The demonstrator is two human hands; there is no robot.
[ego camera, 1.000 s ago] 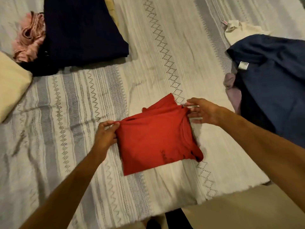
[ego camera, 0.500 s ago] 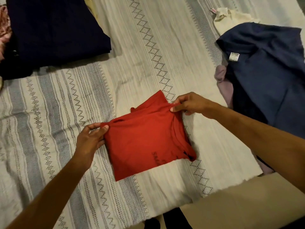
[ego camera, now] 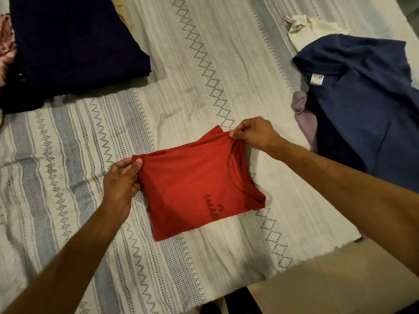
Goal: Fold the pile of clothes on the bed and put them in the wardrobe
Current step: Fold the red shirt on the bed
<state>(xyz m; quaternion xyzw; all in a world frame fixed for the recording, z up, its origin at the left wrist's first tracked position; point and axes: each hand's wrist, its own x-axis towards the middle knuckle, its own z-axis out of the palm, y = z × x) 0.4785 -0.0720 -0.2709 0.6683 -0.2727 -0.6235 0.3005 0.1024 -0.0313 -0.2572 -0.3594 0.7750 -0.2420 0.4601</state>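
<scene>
A person's left hand (ego camera: pixel 120 177) pinches the near-left top corner of a folded red T-shirt (ego camera: pixel 195 189) while the right hand (ego camera: pixel 254 134) pinches the far top corner, lifting that edge slightly off the bed (ego camera: pixel 204 64). The shirt lies near the bed's front edge, between a dark navy folded stack (ego camera: pixel 74 41) at the far left and an unfolded blue garment (ego camera: pixel 367 98) at the right, which lies over a lilac piece (ego camera: pixel 305 118) and a cream one (ego camera: pixel 310 28). The red knit looks light, soft and limp; it will likely sag and lose its fold if raised by one corner alone. Holding both top corners, or sliding flat palms beneath the bundle, seems the safest way to carry it.
</scene>
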